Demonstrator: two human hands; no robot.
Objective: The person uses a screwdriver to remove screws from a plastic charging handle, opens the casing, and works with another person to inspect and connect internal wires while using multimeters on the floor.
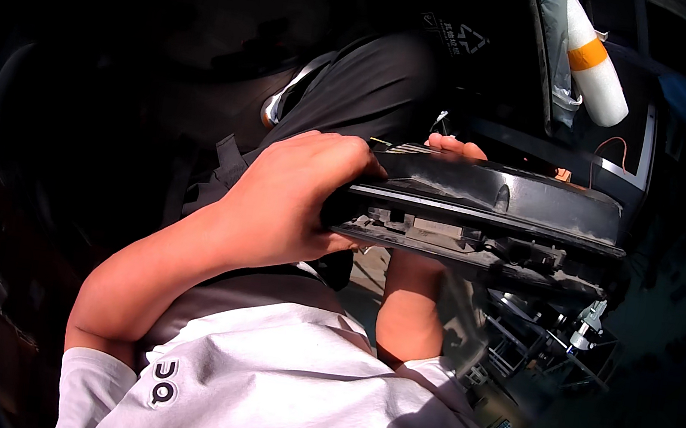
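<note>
black case (527,199) is holding grey parts (440,233); left hand (290,185) is pinching its end, right hand (457,146) is showing fingers behind, grip unclear.

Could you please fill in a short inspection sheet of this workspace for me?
Surface: too dark to tell what lies beneath the casing.
Job's things: black plastic casing, dusty along its open side.
Clutter: white cylinder with an orange band, tilted, at upper right.
Hands: left hand grips the casing's left end; right hand mostly hidden behind it, fingers showing.
Cables: thin reddish wire, looped, at upper right.
Surroundings: dark trouser leg; outer edges very dark.
</note>
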